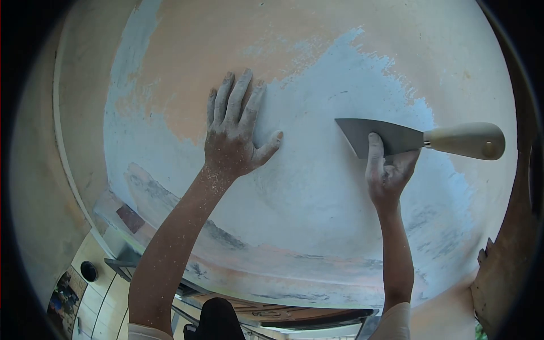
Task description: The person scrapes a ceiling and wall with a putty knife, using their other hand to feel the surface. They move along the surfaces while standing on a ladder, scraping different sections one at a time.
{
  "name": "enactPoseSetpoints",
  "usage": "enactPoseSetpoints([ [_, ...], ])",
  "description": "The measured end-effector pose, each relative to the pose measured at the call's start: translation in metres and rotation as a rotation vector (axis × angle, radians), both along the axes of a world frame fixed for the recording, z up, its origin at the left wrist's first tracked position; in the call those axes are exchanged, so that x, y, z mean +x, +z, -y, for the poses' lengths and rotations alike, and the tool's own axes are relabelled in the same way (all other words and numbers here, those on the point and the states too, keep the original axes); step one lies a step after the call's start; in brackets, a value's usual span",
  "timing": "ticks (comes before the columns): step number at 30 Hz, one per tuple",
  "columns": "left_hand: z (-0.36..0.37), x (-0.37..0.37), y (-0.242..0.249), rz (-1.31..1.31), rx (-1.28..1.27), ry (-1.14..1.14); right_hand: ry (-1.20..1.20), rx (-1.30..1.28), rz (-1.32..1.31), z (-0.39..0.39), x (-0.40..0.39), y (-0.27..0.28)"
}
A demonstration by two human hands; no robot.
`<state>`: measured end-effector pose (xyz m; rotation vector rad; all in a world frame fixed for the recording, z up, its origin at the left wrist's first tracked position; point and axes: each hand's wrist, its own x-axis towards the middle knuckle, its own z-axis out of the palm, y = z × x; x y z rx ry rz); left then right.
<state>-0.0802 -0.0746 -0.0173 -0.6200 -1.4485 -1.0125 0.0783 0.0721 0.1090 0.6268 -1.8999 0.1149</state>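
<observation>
My left hand (235, 133) lies flat on the wall (306, 181), its fingers pointing up and slightly spread, with white dust on the skin. It rests where an orange patch (181, 62) meets a bluish-white coat. My right hand (391, 170) grips a putty knife (464, 140) by its metal blade, the thumb on the near face and the other fingers partly hidden behind. The wooden handle points right and the blade's wide edge faces left, close to the wall. Whether the edge touches the surface I cannot tell.
Grey smears and a reddish-brown patch (130, 218) mark the wall's lower part. Below are a metal frame (122, 263), a pale tiled floor (93, 306) and a dark round container (89, 271). A brown edge (504, 272) stands at the right.
</observation>
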Motion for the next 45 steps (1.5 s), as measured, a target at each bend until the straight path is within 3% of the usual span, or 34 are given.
enactPoseSetpoints([
  [1,-0.001,-0.001,0.001,0.001,0.002,-0.007,0.059,-0.278,0.002,0.009,0.001,0.002],
  [2,-0.002,-0.001,0.000,0.000,0.014,-0.012,0.047,-0.317,0.000,0.014,0.001,0.003],
  [4,-0.004,-0.003,0.000,-0.012,0.040,-0.010,-0.132,0.153,0.155,0.007,0.004,-0.002],
  [6,-0.004,-0.004,0.000,-0.006,0.037,-0.008,-0.026,0.063,0.087,0.012,-0.004,-0.007],
  [9,-0.004,-0.003,-0.003,0.012,0.031,-0.025,0.054,-0.278,-0.051,0.030,-0.022,0.004],
  [12,-0.001,-0.003,-0.001,0.020,0.029,-0.028,-0.025,0.231,0.120,0.022,-0.019,-0.009],
  [13,-0.001,-0.002,-0.002,0.022,0.020,-0.035,-0.039,0.256,0.058,0.020,-0.021,-0.007],
  [16,0.000,-0.004,-0.005,0.023,0.020,-0.023,0.044,-0.129,0.002,0.029,-0.026,-0.009],
  [18,0.001,-0.003,-0.004,0.027,0.032,-0.031,-0.056,0.137,0.166,0.025,-0.018,-0.011],
  [19,0.001,-0.003,-0.004,0.024,0.029,-0.040,-0.017,0.131,0.108,0.026,-0.020,-0.007],
  [20,0.000,-0.002,-0.006,0.023,0.028,-0.051,0.072,-0.194,0.016,0.030,-0.024,-0.007],
  [22,0.000,-0.004,-0.005,0.024,0.048,-0.050,0.067,-0.264,-0.016,0.030,-0.025,-0.010],
  [24,0.001,-0.004,-0.004,0.025,0.057,-0.061,-0.120,0.284,0.290,0.024,-0.011,-0.010],
  [25,0.000,-0.004,-0.005,0.023,0.056,-0.074,-0.073,0.336,0.264,0.022,-0.014,-0.009],
  [28,-0.003,-0.006,-0.007,0.086,0.157,-0.045,0.091,-0.301,-0.010,0.038,-0.033,-0.001],
  [29,-0.003,-0.007,-0.007,0.095,0.182,-0.037,0.158,-0.279,0.041,0.042,-0.039,-0.003],
  [31,-0.003,-0.007,-0.008,0.114,0.226,-0.022,-0.035,0.153,0.197,0.041,-0.034,-0.001],
  [32,-0.003,-0.008,-0.008,0.119,0.223,-0.013,-0.016,0.167,0.215,0.043,-0.036,-0.004],
  [34,-0.003,-0.008,-0.009,0.136,0.222,-0.003,0.137,-0.283,0.061,0.057,-0.048,0.010],
  [35,-0.005,-0.008,-0.010,0.141,0.233,-0.004,0.194,-0.365,0.018,0.066,-0.051,0.009],
  [37,-0.004,-0.010,-0.010,0.139,0.253,0.002,-0.005,-0.006,0.204,0.049,-0.045,-0.002],
  [40,-0.004,-0.010,-0.010,0.147,0.247,0.002,0.071,-0.126,0.115,0.052,-0.051,0.006],
  [45,0.000,-0.008,-0.007,0.144,0.243,-0.003,-0.006,0.213,0.086,0.052,-0.054,-0.001],
])
